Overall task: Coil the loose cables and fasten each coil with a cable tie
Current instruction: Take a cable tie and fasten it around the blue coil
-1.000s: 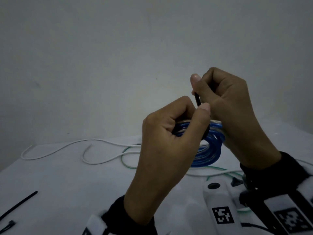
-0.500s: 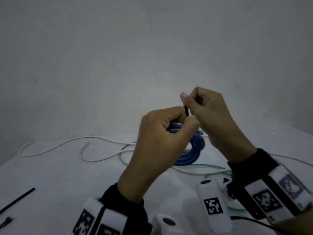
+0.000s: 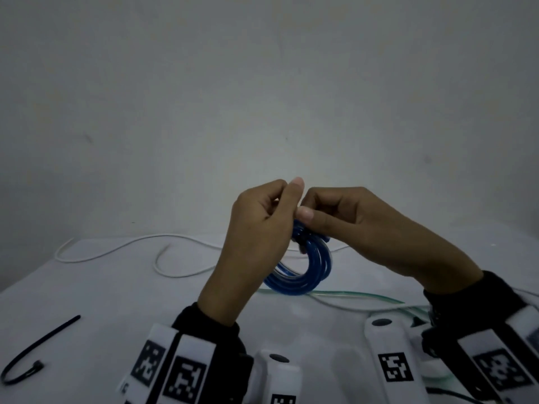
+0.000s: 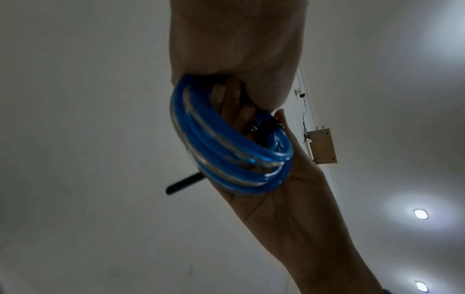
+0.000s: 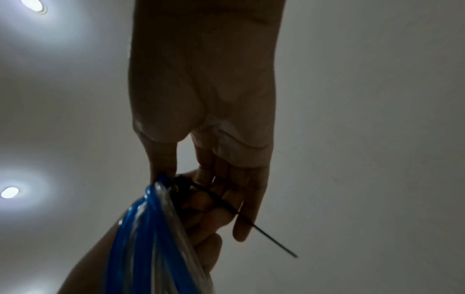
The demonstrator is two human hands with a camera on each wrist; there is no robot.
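Observation:
A blue and clear cable coil (image 3: 306,272) hangs in the air between both hands, above the white table (image 3: 116,316). My left hand (image 3: 287,193) grips the top of the coil (image 4: 226,159). A black cable tie (image 5: 221,201) wraps the coil near its top. My right hand (image 3: 309,208) pinches this tie close to the coil, with the thumb against the blue turns. The tie's thin tail (image 5: 276,242) sticks out past the right fingers. In the left wrist view the tie's head (image 4: 266,127) sits on the coil.
A spare black cable tie (image 3: 40,345) lies bent at the table's left front. A loose white cable (image 3: 116,249) snakes along the back. A greenish cable (image 3: 350,295) lies under the hands. A grey wall stands behind.
My right hand came down from above the left thumb to the coil. The tie's upright tail no longer shows in the head view. Both hands sit higher over the table.

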